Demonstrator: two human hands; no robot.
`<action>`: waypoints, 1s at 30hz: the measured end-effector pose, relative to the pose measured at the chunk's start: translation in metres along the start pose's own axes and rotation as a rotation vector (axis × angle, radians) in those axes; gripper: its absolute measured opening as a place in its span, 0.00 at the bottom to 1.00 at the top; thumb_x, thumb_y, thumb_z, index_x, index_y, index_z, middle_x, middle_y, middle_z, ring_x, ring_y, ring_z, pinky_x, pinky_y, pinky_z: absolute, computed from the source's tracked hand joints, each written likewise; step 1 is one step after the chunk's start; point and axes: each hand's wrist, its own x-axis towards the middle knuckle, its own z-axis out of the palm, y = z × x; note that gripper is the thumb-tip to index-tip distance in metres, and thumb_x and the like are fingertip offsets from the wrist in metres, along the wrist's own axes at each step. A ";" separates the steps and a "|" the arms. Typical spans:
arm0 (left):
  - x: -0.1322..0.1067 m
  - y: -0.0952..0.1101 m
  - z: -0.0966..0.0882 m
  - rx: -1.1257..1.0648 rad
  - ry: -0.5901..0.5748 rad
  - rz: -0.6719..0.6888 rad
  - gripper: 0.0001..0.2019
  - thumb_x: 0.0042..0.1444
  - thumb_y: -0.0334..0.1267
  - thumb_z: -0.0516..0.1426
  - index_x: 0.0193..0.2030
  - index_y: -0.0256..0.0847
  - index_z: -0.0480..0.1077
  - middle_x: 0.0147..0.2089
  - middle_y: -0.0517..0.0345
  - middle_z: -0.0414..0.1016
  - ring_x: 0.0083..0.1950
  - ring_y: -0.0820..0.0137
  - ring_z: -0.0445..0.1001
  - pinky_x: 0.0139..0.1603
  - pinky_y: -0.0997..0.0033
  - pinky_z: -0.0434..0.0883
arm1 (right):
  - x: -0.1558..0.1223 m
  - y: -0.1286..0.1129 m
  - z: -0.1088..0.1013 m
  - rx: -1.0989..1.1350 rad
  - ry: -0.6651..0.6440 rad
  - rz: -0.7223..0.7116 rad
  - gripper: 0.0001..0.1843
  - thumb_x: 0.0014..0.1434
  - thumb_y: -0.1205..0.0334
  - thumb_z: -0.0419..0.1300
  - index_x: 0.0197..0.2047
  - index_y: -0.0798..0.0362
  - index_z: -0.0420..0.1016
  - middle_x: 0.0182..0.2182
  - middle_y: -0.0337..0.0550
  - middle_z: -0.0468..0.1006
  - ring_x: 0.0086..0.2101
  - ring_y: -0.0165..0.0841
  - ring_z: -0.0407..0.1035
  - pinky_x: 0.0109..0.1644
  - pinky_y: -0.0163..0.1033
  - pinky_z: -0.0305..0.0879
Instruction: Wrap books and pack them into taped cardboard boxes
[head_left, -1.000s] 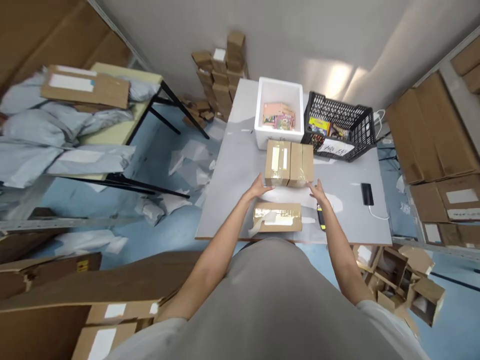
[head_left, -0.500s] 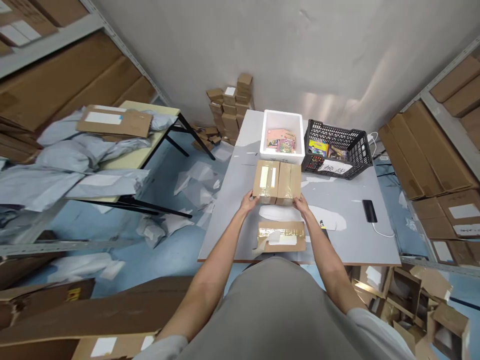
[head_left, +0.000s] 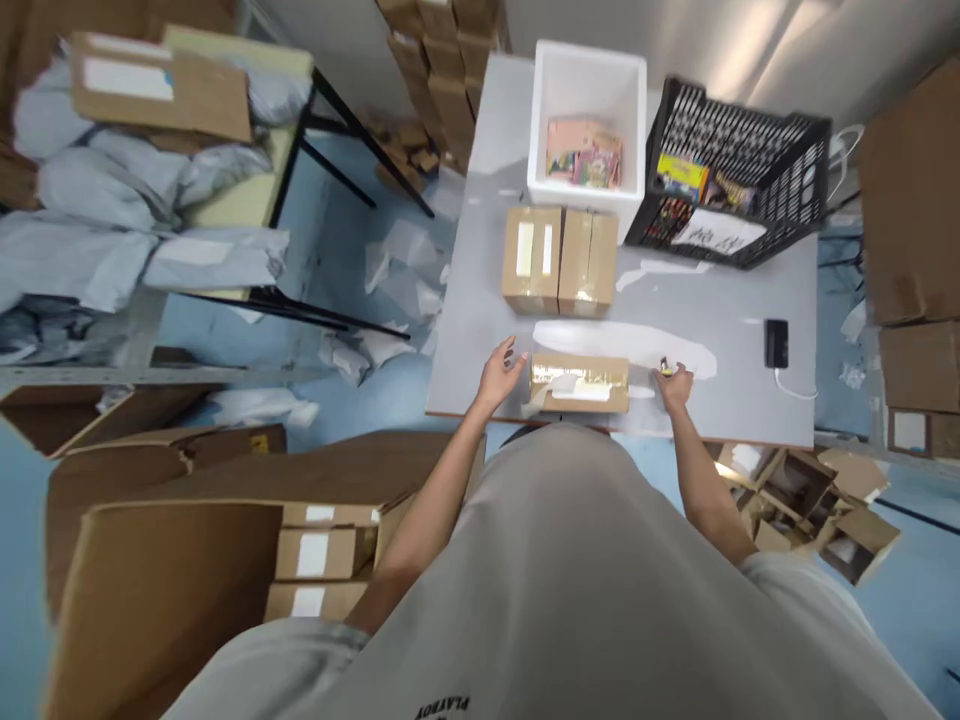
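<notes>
How left hand (head_left: pixel 503 375) sits: spread, beside long box (head_left: pixel 589 393)
Right hand (head_left: pixel 675 385): pinching yellow tool (head_left: pixel 666 373)
Long box: cardboard, glossy tape
Desk (head_left: pixel 466 300): smooth, grey
Crate (head_left: pixel 808 172): black lattice

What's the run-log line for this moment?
left hand: open, beside taped box | right hand: grasping yellow-and-black tool | two cartons: side by side on table
</notes>
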 end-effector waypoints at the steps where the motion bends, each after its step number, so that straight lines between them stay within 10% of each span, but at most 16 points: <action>1: -0.020 -0.005 0.001 0.046 0.001 0.068 0.28 0.71 0.49 0.63 0.74 0.38 0.74 0.75 0.38 0.76 0.70 0.54 0.79 0.71 0.57 0.76 | -0.003 0.020 -0.001 -0.058 0.004 0.024 0.43 0.57 0.57 0.74 0.72 0.64 0.71 0.71 0.79 0.68 0.72 0.63 0.64 0.76 0.60 0.61; 7: -0.078 0.005 0.009 0.279 0.010 0.206 0.17 0.71 0.50 0.65 0.58 0.42 0.83 0.55 0.46 0.83 0.55 0.57 0.82 0.65 0.56 0.77 | -0.009 0.069 0.011 -0.212 0.008 -0.012 0.28 0.61 0.59 0.67 0.63 0.56 0.76 0.66 0.68 0.73 0.66 0.56 0.69 0.71 0.56 0.67; 14: -0.063 0.046 0.033 0.387 -0.095 0.281 0.18 0.72 0.51 0.63 0.58 0.42 0.83 0.55 0.46 0.85 0.56 0.56 0.81 0.67 0.56 0.74 | -0.020 0.051 0.009 0.053 -0.004 -0.199 0.17 0.59 0.57 0.62 0.50 0.53 0.78 0.45 0.52 0.85 0.48 0.46 0.78 0.62 0.51 0.75; 20: -0.048 0.060 0.053 0.564 -0.285 0.206 0.06 0.63 0.41 0.66 0.42 0.42 0.84 0.47 0.48 0.87 0.50 0.54 0.81 0.56 0.59 0.74 | -0.102 0.019 0.000 0.540 -0.217 -0.269 0.10 0.66 0.52 0.58 0.47 0.46 0.71 0.27 0.31 0.76 0.28 0.34 0.74 0.35 0.37 0.73; 30: -0.028 0.040 0.030 0.407 -0.313 0.060 0.10 0.60 0.44 0.65 0.32 0.42 0.80 0.29 0.59 0.76 0.32 0.66 0.68 0.39 0.66 0.63 | -0.191 -0.009 0.015 0.631 -0.585 -0.219 0.31 0.65 0.29 0.67 0.56 0.46 0.78 0.31 0.32 0.79 0.21 0.28 0.68 0.24 0.35 0.68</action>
